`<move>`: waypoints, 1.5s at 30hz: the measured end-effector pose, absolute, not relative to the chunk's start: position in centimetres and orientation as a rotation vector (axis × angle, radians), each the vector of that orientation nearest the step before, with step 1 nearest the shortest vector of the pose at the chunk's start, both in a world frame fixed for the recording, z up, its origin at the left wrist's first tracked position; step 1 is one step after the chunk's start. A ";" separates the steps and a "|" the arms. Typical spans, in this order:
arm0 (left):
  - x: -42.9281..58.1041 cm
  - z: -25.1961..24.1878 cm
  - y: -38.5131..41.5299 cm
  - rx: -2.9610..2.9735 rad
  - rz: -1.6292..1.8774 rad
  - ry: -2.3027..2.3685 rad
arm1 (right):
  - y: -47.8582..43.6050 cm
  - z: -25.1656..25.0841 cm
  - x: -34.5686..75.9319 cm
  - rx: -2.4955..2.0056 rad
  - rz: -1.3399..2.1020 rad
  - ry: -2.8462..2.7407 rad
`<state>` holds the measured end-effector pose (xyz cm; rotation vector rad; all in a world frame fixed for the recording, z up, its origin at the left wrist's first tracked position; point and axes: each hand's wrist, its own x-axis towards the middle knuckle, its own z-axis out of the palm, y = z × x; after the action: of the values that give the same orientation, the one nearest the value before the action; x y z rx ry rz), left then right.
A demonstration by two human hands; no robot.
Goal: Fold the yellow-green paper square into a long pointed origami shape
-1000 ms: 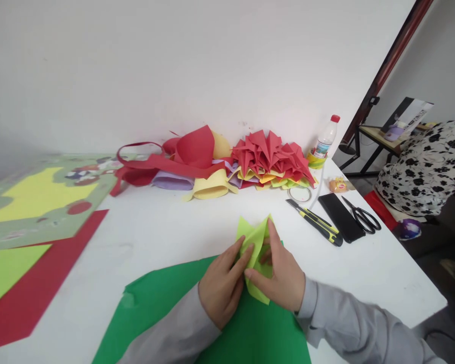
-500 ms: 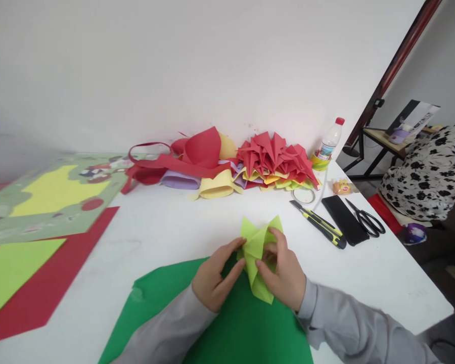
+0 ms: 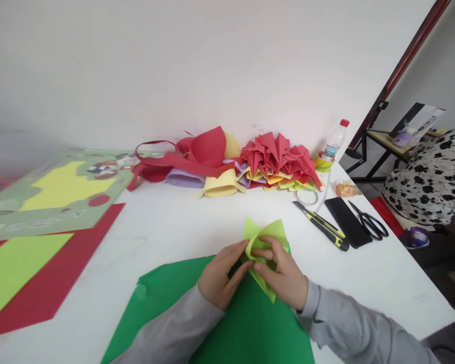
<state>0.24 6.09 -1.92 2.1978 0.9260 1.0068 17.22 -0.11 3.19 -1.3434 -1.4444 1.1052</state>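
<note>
A yellow-green folded paper (image 3: 275, 232) with pointed corners is held between both hands, above a large green sheet (image 3: 250, 328) on the white table. My left hand (image 3: 224, 275) pinches the paper's left edge between thumb and fingers. From the right, my right hand (image 3: 284, 273) grips it, with some fingers inside the fold and the thumb in front near the left fingertips. One corner of the paper points down toward the green sheet.
Red folded paper (image 3: 276, 154) and curled coloured pieces (image 3: 208, 149) lie by the wall. Rightward are a bottle (image 3: 330, 146), tape roll (image 3: 306, 196), cutter (image 3: 322, 226), black case (image 3: 348, 222) and scissors (image 3: 369, 221). Red sheet (image 3: 68, 275) lies left; a person in patterned cloth (image 3: 432, 172) is beyond the table.
The right fingers have moved left and into the fold, closer to the left fingertips. The paper's middle is now bent into a curve. The view has shifted slightly.
</note>
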 end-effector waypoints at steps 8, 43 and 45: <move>0.9 -1.2 6.9 2.060 0.990 0.986 | 0.1 2.7 17.2 -1.465 0.997 -1.507; 1.2 -1.0 7.4 1.960 0.951 1.031 | 0.0 2.7 17.0 -1.412 0.501 -1.569; 1.2 -0.9 7.3 1.977 0.958 1.012 | 0.0 3.0 17.0 -1.359 0.530 -1.572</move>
<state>1.21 7.26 -0.88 1.9770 1.0117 0.9580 16.96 0.01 2.97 -1.3587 -1.5724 0.5296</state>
